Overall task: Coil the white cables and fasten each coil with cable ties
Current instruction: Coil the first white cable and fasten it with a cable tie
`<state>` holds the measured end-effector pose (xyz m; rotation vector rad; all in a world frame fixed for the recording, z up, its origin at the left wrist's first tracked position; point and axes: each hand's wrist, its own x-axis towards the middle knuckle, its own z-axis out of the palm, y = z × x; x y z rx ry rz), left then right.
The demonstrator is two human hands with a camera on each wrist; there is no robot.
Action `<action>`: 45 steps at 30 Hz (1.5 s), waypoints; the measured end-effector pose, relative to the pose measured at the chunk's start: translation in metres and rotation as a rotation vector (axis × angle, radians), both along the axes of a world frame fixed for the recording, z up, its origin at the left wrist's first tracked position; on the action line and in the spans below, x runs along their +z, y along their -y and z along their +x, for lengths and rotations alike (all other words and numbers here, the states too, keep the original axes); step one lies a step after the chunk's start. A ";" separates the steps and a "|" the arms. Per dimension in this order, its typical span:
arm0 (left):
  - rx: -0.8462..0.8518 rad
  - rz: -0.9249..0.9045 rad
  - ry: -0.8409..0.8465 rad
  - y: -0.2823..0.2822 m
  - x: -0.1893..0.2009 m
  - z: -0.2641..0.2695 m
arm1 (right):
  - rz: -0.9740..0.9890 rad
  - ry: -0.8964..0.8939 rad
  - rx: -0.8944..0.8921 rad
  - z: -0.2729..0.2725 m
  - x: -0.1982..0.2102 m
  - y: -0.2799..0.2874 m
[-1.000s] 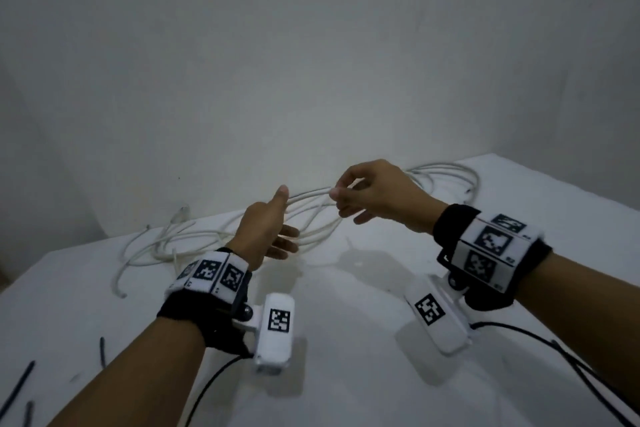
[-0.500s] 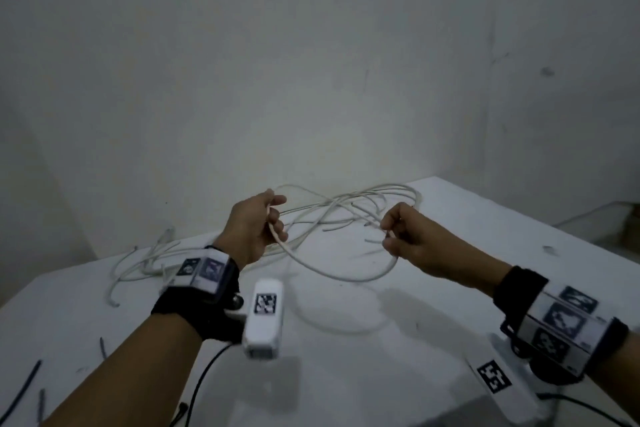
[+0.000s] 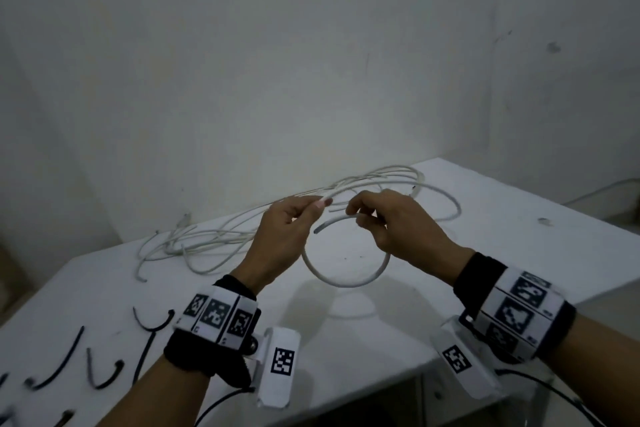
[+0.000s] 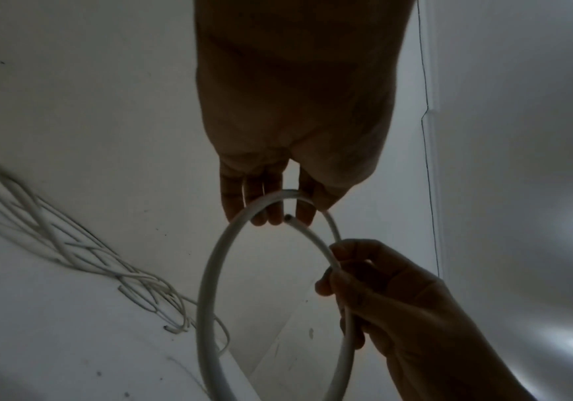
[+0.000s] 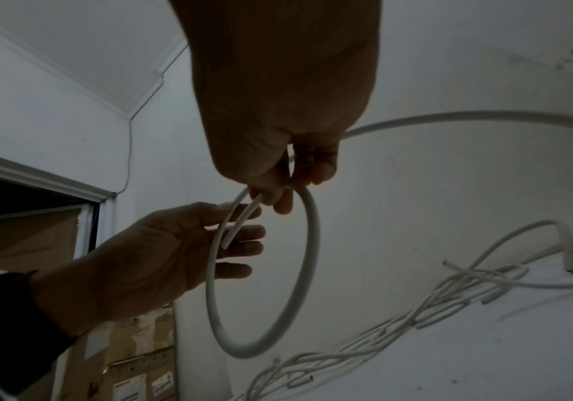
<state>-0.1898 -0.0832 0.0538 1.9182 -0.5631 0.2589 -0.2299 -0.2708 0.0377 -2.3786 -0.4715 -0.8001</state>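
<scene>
Fingers (image 3: 363, 215) of both hands pinch cable loop (image 3: 346, 282) above table (image 3: 519, 218).

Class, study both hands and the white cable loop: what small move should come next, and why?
Probably the right hand should swing the trailing cable round into a second turn and pass it to the left hand. Only one loop hangs between the hands, its cut end lies at the left hand, and much cable remains uncoiled.

white table (image 3: 519, 246), grey wall (image 3: 277, 62), cardboard boxes (image 5: 134, 366), dark doorway (image 5: 21, 195)
</scene>
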 end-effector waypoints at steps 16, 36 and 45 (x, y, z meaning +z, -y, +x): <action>-0.251 -0.160 -0.285 -0.033 0.000 -0.024 | -0.008 -0.089 0.018 0.010 0.014 -0.022; -0.071 -0.191 -0.525 -0.051 -0.034 -0.011 | 0.047 -0.444 0.205 0.023 -0.019 -0.038; -0.208 0.132 -0.536 -0.052 -0.014 -0.014 | -0.133 -0.354 0.203 0.022 -0.007 -0.050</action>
